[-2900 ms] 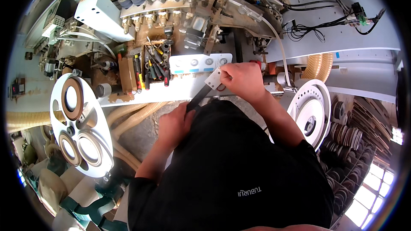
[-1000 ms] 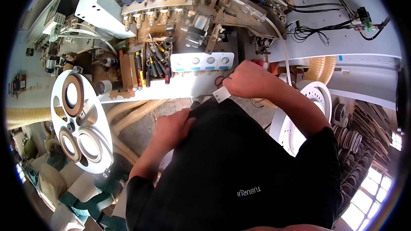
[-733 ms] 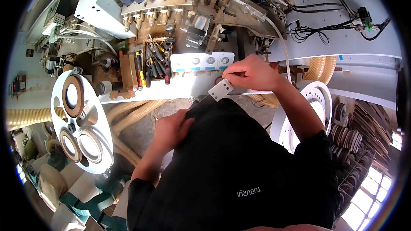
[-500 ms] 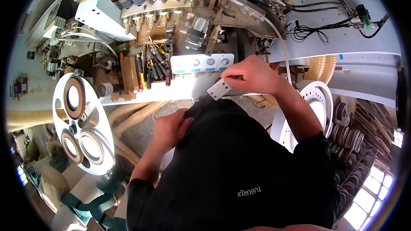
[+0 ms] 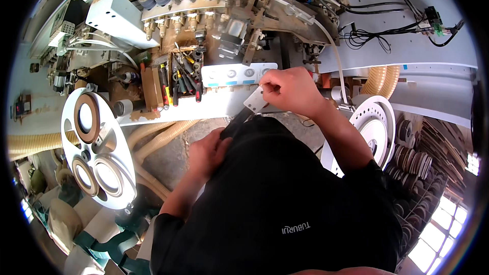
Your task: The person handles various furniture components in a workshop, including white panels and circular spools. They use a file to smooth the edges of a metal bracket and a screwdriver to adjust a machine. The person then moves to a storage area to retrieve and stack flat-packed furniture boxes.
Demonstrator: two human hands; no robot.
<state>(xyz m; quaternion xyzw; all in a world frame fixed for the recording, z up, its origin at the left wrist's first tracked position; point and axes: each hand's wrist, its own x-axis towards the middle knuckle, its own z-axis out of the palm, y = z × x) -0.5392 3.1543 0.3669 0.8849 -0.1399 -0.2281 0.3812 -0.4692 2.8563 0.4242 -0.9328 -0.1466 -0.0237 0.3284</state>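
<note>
My right hand (image 5: 288, 89) pinches a small pale plate (image 5: 255, 100) with round holes near its corners, just in front of the machine's ledge. A dark flat bar (image 5: 237, 123) runs from the plate down to my left hand (image 5: 206, 153). The fingers of my left hand are curled around the bar's lower end, close against my black shirt. Where the bar meets the plate, I cannot tell if they are joined or only touching. Beyond my right hand lies a white panel (image 5: 232, 81) with several round knobs and blue labels.
An open box of hand tools (image 5: 187, 74) sits on the ledge, left of the panel. White sanding-machine wheels stand on both sides, a left wheel plate (image 5: 126, 173) and a right wheel (image 5: 389, 127). Beige hoses (image 5: 163, 137) run below the ledge. Black cables (image 5: 377, 35) hang at right.
The plate has moved slightly left and down, tilting more upright. My right hand shifted left with it. More of the dark bar shows between my hands, and my left hand moved slightly right.
</note>
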